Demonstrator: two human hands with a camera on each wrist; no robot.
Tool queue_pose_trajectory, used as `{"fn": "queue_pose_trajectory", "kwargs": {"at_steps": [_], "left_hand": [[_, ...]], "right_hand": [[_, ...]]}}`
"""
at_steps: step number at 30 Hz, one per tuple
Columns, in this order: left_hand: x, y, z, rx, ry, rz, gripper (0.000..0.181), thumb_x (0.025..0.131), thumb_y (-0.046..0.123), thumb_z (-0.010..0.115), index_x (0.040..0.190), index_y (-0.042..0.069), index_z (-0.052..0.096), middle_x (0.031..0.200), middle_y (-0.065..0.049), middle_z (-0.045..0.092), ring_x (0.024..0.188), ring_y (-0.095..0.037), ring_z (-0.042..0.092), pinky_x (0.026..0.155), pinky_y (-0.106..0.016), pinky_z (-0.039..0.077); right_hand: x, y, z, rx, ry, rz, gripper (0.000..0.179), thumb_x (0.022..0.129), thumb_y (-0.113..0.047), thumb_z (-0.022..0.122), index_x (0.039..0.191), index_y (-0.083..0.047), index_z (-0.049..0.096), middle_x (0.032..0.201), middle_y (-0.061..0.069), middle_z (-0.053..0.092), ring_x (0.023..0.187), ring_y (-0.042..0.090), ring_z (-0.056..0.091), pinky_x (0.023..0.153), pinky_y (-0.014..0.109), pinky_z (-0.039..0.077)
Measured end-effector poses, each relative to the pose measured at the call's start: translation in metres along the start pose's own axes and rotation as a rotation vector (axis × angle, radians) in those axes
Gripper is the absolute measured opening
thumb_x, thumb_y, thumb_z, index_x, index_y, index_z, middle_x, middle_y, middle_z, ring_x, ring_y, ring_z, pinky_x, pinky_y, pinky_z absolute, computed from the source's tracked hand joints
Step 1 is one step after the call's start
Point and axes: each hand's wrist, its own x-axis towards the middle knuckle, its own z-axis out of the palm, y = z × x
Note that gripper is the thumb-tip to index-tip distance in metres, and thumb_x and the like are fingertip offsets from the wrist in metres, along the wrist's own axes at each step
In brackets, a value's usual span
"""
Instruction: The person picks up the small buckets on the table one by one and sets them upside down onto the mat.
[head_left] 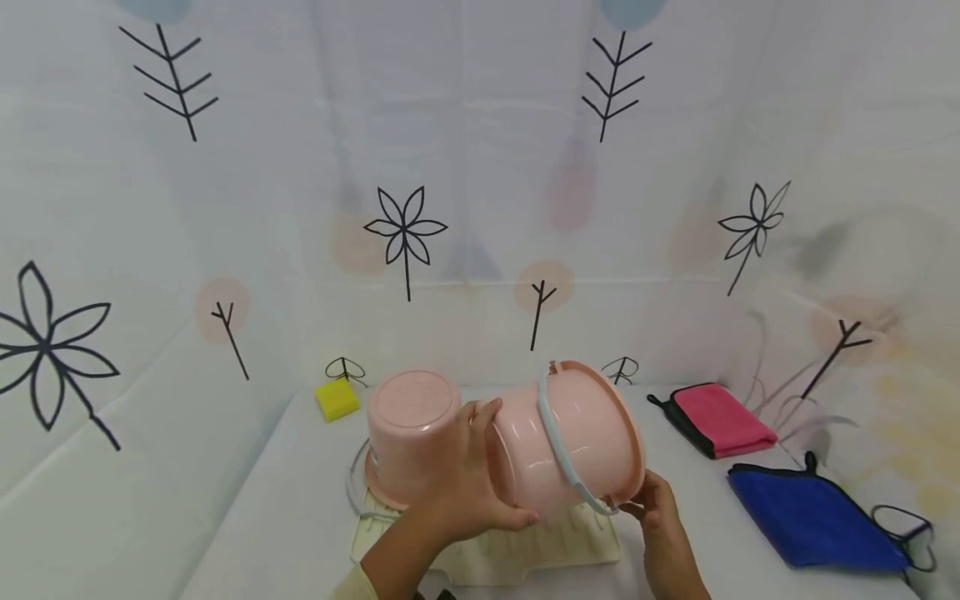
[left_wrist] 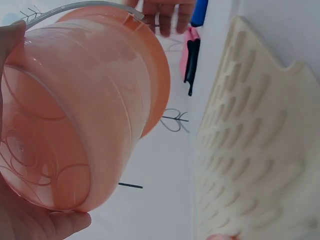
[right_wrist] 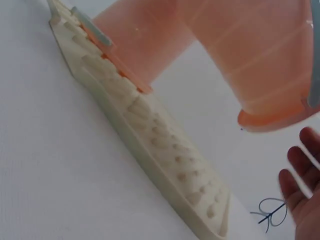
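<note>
A pink bucket (head_left: 525, 442) with a pale grey handle (head_left: 558, 433) is held tilted on its side in the air, its mouth to the right. My left hand (head_left: 465, 492) grips it round the base, thumb below and fingers above; the left wrist view shows the bucket's underside (left_wrist: 45, 145). Close by the rim and handle joint is my right hand (head_left: 663, 525); in the right wrist view its fingers (right_wrist: 295, 165) are extended, apart from the rim. A second pink bucket (head_left: 415, 408) stands upside down on the cream ridged drying mat (head_left: 487, 558).
A yellow sponge (head_left: 337, 400) lies at the back left of the white table (head_left: 255, 517). To the right are a folded pink cloth (head_left: 723, 421) with black edging and a blue cloth (head_left: 813, 517). A patterned curtain (head_left: 465, 208) hangs behind and along the sides.
</note>
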Motion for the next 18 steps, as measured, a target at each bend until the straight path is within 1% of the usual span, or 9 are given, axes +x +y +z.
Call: {"fn": "queue_pose_trajectory", "kwargs": {"at_steps": [1, 3, 5, 7, 8, 10, 13, 15, 18], "left_hand": [[0.001, 0.001, -0.003, 0.003, -0.001, 0.002, 0.139, 0.055, 0.061, 0.097, 0.161, 0.049, 0.009, 0.162, -0.006, 0.022, 0.144, -0.032, 0.037, 0.105, -0.060, 0.050], [0.003, 0.004, -0.010, 0.019, 0.005, 0.022, 0.139, 0.055, 0.060, 0.098, 0.162, 0.047, 0.010, 0.162, -0.008, 0.022, 0.143, -0.034, 0.040, 0.104, -0.059, 0.051], [0.006, 0.007, -0.016, 0.037, 0.009, 0.043, 0.139, 0.056, 0.060, 0.098, 0.162, 0.046, 0.010, 0.162, -0.009, 0.021, 0.141, -0.035, 0.042, 0.103, -0.057, 0.053], [0.009, 0.010, -0.023, 0.055, 0.013, 0.060, 0.138, 0.056, 0.060, 0.097, 0.162, 0.046, 0.010, 0.163, -0.009, 0.020, 0.140, -0.036, 0.044, 0.102, -0.055, 0.055], [0.011, 0.012, -0.026, 0.055, 0.014, 0.066, 0.138, 0.057, 0.060, 0.097, 0.162, 0.046, 0.010, 0.163, -0.009, 0.020, 0.139, -0.036, 0.044, 0.101, -0.053, 0.056], [0.015, 0.014, -0.032, 0.069, 0.015, 0.074, 0.138, 0.057, 0.059, 0.097, 0.162, 0.047, 0.008, 0.162, -0.007, 0.020, 0.137, -0.035, 0.046, 0.100, -0.051, 0.056], [0.022, 0.016, -0.042, 0.086, 0.007, 0.093, 0.139, 0.058, 0.057, 0.099, 0.162, 0.049, 0.007, 0.163, -0.006, 0.020, 0.135, -0.034, 0.049, 0.101, -0.049, 0.056], [0.027, 0.017, -0.048, 0.098, -0.010, 0.094, 0.140, 0.058, 0.057, 0.099, 0.162, 0.051, 0.005, 0.163, -0.006, 0.019, 0.134, -0.033, 0.050, 0.101, -0.049, 0.056], [0.034, 0.019, -0.058, 0.101, -0.045, 0.082, 0.140, 0.059, 0.057, 0.098, 0.161, 0.055, 0.002, 0.166, -0.006, 0.016, 0.134, -0.035, 0.051, 0.101, -0.051, 0.056]], "right_hand": [[-0.001, -0.002, 0.000, -0.060, 0.005, 0.064, 0.042, 0.115, -0.043, 0.031, 0.140, -0.014, 0.049, 0.122, -0.002, 0.063, 0.105, 0.003, 0.061, 0.088, 0.017, 0.052], [-0.006, -0.006, -0.001, -0.237, 0.008, 0.228, 0.042, 0.117, -0.036, 0.023, 0.138, -0.008, 0.046, 0.122, 0.006, 0.058, 0.107, 0.005, 0.058, 0.089, 0.019, 0.053], [-0.005, -0.006, -0.001, -0.369, 0.024, 0.381, 0.041, 0.116, -0.034, 0.033, 0.135, -0.002, 0.052, 0.121, 0.011, 0.061, 0.105, 0.008, 0.060, 0.086, 0.024, 0.056], [-0.003, -0.003, -0.003, -0.496, -0.005, 0.495, 0.043, 0.112, -0.035, 0.049, 0.133, 0.001, 0.056, 0.120, 0.014, 0.062, 0.106, 0.015, 0.061, 0.087, 0.031, 0.058], [-0.002, -0.001, -0.004, -0.549, -0.038, 0.543, 0.046, 0.109, -0.038, 0.056, 0.134, 0.001, 0.057, 0.121, 0.015, 0.063, 0.108, 0.019, 0.062, 0.088, 0.035, 0.058], [0.000, 0.004, -0.007, -0.655, -0.125, 0.601, 0.058, 0.101, -0.041, 0.069, 0.136, 0.004, 0.057, 0.123, 0.016, 0.064, 0.111, 0.028, 0.063, 0.092, 0.045, 0.058], [-0.001, 0.013, -0.009, -0.779, -0.255, 0.667, 0.084, 0.086, -0.051, 0.082, 0.139, 0.009, 0.054, 0.126, 0.024, 0.063, 0.116, 0.041, 0.061, 0.097, 0.059, 0.055], [-0.003, 0.019, -0.009, -0.853, -0.318, 0.670, 0.098, 0.079, -0.054, 0.088, 0.141, 0.012, 0.051, 0.132, 0.030, 0.061, 0.123, 0.049, 0.058, 0.102, 0.064, 0.050], [-0.005, 0.027, -0.008, -0.908, -0.375, 0.677, 0.111, 0.071, -0.056, 0.092, 0.145, 0.013, 0.047, 0.143, 0.035, 0.054, 0.135, 0.058, 0.045, 0.110, 0.071, 0.040]]}}
